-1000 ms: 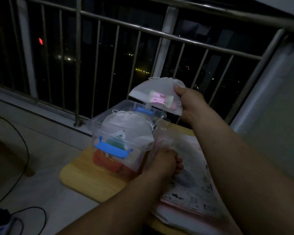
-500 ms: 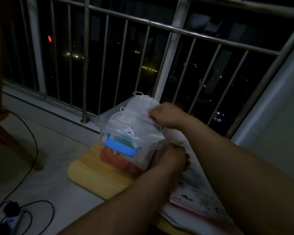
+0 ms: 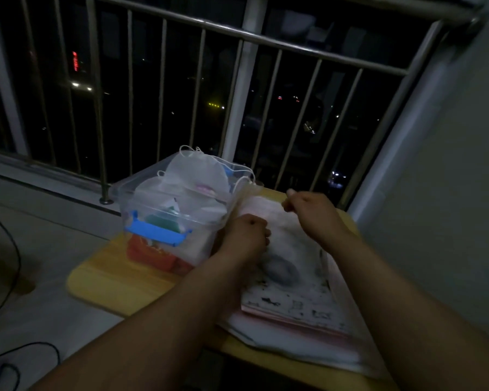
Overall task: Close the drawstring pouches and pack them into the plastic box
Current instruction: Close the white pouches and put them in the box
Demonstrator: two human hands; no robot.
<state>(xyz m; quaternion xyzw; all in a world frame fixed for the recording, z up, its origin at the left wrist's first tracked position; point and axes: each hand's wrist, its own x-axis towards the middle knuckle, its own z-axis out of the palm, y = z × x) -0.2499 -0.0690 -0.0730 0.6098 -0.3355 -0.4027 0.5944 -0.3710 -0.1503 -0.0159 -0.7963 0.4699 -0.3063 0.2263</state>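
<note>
The clear plastic box [image 3: 141, 193] with a blue latch [image 3: 156, 231] stands on a yellow wooden board [image 3: 110, 280]. White drawstring pouches fill it. The topmost pouch [image 3: 195, 173] lies heaped above the rim, its cords [image 3: 244, 176] trailing over the right edge. My left hand [image 3: 246, 235] is curled tight against the box's right wall, gripping there; its fingertips are hidden. My right hand [image 3: 314, 213] hovers to the right of the box above the papers, blurred, fingers loosely bent and holding nothing.
A stack of printed papers [image 3: 294, 292] covers the right part of the board. A metal railing [image 3: 237, 108] runs close behind the box, and a wall [image 3: 449, 193] is on the right. Cables [image 3: 12, 249] lie on the floor at left.
My right hand carried the white pouch down onto the pile in the box, let it go and pulled back to the right. My left hand stayed at the box's side.
</note>
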